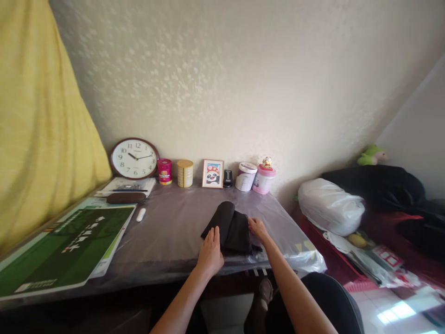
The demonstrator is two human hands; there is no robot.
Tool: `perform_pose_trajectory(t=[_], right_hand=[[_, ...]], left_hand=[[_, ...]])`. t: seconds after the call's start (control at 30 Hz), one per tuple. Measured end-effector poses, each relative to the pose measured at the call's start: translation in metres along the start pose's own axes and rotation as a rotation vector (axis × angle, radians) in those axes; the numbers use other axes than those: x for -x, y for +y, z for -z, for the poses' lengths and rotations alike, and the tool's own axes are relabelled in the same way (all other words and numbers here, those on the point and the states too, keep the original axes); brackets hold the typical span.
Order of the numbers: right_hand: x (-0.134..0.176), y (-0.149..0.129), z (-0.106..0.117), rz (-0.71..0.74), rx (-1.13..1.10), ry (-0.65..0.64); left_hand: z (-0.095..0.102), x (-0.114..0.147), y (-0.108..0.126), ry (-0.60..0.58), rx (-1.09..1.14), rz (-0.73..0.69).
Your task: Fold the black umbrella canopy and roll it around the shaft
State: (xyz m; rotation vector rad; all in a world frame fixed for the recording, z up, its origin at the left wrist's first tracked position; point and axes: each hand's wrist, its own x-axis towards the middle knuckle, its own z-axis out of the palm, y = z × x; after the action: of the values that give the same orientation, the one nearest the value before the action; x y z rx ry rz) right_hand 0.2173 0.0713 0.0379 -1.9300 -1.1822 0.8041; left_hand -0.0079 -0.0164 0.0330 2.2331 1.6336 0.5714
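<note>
A folded piece of black cloth (pixel 229 229) lies near the front edge of the table, its upper part rounded over in a fold. Against its left side rests my left hand (pixel 211 253), fingers stretched out and lying on the fabric. My right hand (pixel 257 228) is at the right edge of the cloth, with its fingers bent and closed on that edge. The fingertips are partly hidden by the fabric. Whether the cloth is a garment or something else I cannot tell.
Plastic sheeting covers the table (pixel 167 222). Along the wall stand a clock (pixel 135 158), a pink can (pixel 164 171), a yellow can (pixel 185 173), a framed panda picture (pixel 212 174) and two tubs (pixel 246 176). Green booklets (pixel 69 246) lie left; a white bag (pixel 330 206) sits right.
</note>
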Motion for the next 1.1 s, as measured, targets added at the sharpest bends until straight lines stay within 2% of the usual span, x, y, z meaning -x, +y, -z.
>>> perform_pose_trajectory(t=[0.17, 0.37, 0.63, 0.87, 0.97, 1.1], right_hand=[[-0.004, -0.004, 0.004, -0.045, -0.083, -0.015], [-0.010, -0.015, 0.012, -0.103, -0.167, -0.118], [0.002, -0.027, 0.000, -0.030, -0.172, -0.200], [-0.008, -0.044, -0.004, 0.183, -0.159, -0.128], [-0.008, -0.058, -0.007, 0.265, -0.168, -0.136], [-0.005, -0.076, -0.022, 0.170, -0.279, -0.227]], left_hand=[[-0.002, -0.001, -0.004, -0.008, 0.013, 0.016], [-0.006, -0.002, -0.004, -0.014, 0.006, 0.036], [-0.007, -0.002, -0.003, -0.013, 0.001, 0.049], [-0.005, -0.003, -0.001, -0.050, 0.017, 0.086], [-0.003, -0.003, 0.000, -0.060, 0.046, 0.089], [-0.002, -0.003, 0.001, -0.098, 0.052, 0.113]])
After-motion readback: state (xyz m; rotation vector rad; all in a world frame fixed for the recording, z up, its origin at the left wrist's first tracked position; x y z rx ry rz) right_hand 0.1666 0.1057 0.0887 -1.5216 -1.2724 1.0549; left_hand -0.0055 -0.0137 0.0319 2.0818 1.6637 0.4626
